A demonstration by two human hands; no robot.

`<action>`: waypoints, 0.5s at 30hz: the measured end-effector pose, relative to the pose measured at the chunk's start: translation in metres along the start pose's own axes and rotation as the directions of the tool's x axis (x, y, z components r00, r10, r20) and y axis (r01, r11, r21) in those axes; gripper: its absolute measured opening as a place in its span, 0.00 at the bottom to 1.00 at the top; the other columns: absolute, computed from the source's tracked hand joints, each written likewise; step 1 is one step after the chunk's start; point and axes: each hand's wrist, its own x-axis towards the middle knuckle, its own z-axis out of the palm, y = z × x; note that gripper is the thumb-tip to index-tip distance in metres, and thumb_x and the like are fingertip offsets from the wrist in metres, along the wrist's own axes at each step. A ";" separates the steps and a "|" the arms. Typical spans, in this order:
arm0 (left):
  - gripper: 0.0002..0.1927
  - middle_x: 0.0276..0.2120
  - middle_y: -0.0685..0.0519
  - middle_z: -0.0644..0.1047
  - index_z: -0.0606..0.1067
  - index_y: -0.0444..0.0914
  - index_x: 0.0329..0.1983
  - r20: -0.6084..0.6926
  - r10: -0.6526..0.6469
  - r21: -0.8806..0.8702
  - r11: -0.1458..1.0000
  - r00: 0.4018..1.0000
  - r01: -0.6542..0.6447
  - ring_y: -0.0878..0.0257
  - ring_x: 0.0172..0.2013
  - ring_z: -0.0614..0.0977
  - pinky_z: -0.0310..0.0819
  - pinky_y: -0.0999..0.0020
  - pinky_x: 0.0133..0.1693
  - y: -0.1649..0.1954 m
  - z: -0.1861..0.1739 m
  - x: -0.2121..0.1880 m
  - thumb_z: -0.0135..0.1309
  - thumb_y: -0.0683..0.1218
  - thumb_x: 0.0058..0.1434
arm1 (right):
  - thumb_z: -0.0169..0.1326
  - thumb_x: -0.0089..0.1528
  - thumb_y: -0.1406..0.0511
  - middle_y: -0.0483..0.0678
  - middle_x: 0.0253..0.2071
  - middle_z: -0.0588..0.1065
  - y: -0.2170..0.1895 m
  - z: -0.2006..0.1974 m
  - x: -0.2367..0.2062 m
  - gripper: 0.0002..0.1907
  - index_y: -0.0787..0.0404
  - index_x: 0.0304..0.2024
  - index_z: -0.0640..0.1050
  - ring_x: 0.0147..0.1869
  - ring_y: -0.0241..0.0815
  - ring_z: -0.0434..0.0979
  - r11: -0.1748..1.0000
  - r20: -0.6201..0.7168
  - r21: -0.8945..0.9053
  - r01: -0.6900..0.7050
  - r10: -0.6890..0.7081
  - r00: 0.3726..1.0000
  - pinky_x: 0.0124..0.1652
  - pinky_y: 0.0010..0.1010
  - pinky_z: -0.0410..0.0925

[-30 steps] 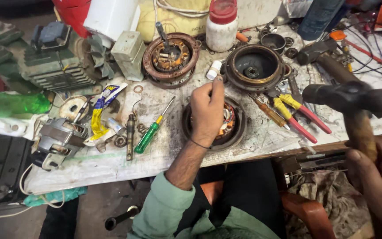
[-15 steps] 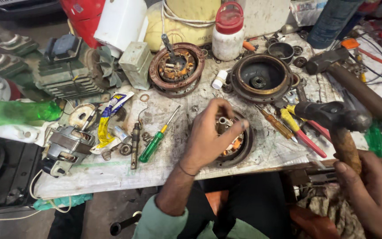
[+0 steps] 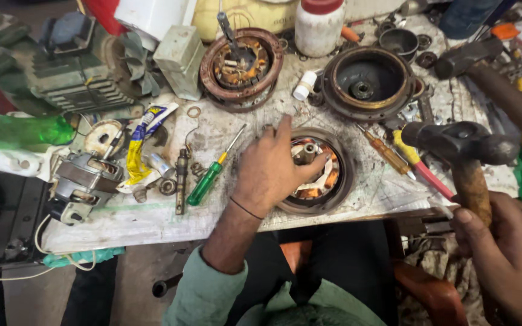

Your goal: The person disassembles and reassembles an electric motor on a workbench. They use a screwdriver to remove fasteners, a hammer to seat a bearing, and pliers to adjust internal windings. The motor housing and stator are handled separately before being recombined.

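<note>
While your left hand (image 3: 270,172) lies spread over the stator (image 3: 314,171), your right hand (image 3: 505,253) grips the hammer (image 3: 463,151).

Left fingers are open and relaxed, palm down on the stator's left rim, thumb reaching toward the central shaft (image 3: 307,151). The stator sits at the bench (image 3: 152,217) front edge, right before you, copper windings showing. Right fist is wrapped tight round the wooden handle, the hammer's head raised above the bench to the stator's right, over the screwdrivers (image 3: 409,160). A green screwdriver (image 3: 212,172) lies just left of your wrist.
</note>
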 end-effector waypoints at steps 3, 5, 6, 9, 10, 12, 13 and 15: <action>0.54 0.42 0.35 0.78 0.64 0.32 0.65 0.080 -0.205 0.114 0.974 0.975 0.196 0.41 0.43 0.84 0.80 0.50 0.43 0.008 -0.006 -0.007 0.61 0.74 0.48 | 0.52 0.74 0.65 0.52 0.30 0.74 -0.006 -0.001 -0.003 0.13 0.71 0.51 0.76 0.29 0.36 0.72 0.994 -0.011 -0.100 -0.045 0.044 0.999 0.29 0.29 0.66; 0.54 0.39 0.33 0.78 0.65 0.27 0.61 -0.069 0.044 0.036 0.998 0.997 -0.041 0.40 0.41 0.84 0.79 0.49 0.41 0.007 -0.007 -0.004 0.64 0.73 0.48 | 0.52 0.73 0.65 0.51 0.30 0.76 -0.010 0.001 -0.003 0.13 0.71 0.52 0.76 0.30 0.35 0.72 0.996 -0.015 -0.080 -0.041 0.040 0.999 0.30 0.28 0.66; 0.54 0.38 0.33 0.79 0.66 0.24 0.59 -0.150 0.162 0.013 0.987 0.975 -0.162 0.39 0.40 0.84 0.78 0.49 0.41 0.004 -0.006 -0.002 0.65 0.72 0.47 | 0.52 0.73 0.65 0.50 0.30 0.76 -0.011 0.001 -0.003 0.13 0.71 0.52 0.76 0.30 0.35 0.72 0.997 -0.015 -0.067 -0.037 0.036 0.999 0.30 0.27 0.67; 0.50 0.42 0.31 0.79 0.64 0.25 0.66 -0.072 0.243 -0.156 0.955 0.967 -0.251 0.39 0.42 0.84 0.79 0.50 0.45 -0.004 0.001 0.005 0.62 0.68 0.56 | 0.52 0.73 0.65 0.49 0.29 0.75 -0.011 0.003 -0.002 0.13 0.72 0.52 0.75 0.30 0.34 0.71 1.000 0.020 0.026 -0.015 0.015 1.000 0.29 0.27 0.66; 0.49 0.40 0.32 0.79 0.65 0.26 0.65 -0.091 0.231 -0.117 0.963 0.969 -0.241 0.39 0.41 0.84 0.79 0.50 0.43 -0.005 0.004 0.005 0.61 0.68 0.56 | 0.52 0.72 0.65 0.49 0.30 0.75 -0.010 0.003 -0.002 0.14 0.71 0.52 0.75 0.31 0.34 0.71 1.000 0.024 0.022 -0.017 0.017 1.000 0.31 0.27 0.67; 0.46 0.37 0.33 0.80 0.67 0.27 0.63 -0.129 0.211 -0.043 0.975 0.969 -0.218 0.40 0.37 0.84 0.80 0.49 0.40 -0.004 0.009 0.004 0.59 0.69 0.58 | 0.52 0.70 0.65 0.48 0.30 0.75 -0.008 0.003 -0.002 0.14 0.71 0.53 0.75 0.33 0.33 0.72 1.000 0.031 0.011 -0.024 0.023 0.999 0.33 0.26 0.68; 0.46 0.34 0.34 0.81 0.67 0.28 0.62 -0.106 0.123 -0.005 0.992 0.987 -0.124 0.40 0.35 0.85 0.80 0.49 0.37 -0.001 0.011 0.003 0.57 0.70 0.58 | 0.52 0.71 0.65 0.48 0.30 0.76 -0.006 0.002 -0.002 0.14 0.71 0.53 0.75 0.32 0.33 0.73 1.000 0.033 -0.002 -0.019 0.019 0.999 0.33 0.27 0.68; 0.45 0.28 0.36 0.81 0.68 0.29 0.60 -0.070 -0.062 0.074 0.995 0.996 0.067 0.40 0.31 0.85 0.80 0.48 0.31 0.006 0.012 -0.003 0.54 0.72 0.58 | 0.52 0.72 0.65 0.50 0.31 0.76 -0.003 0.000 -0.003 0.14 0.72 0.53 0.75 0.32 0.34 0.73 1.000 0.043 -0.030 -0.009 0.010 0.999 0.32 0.28 0.69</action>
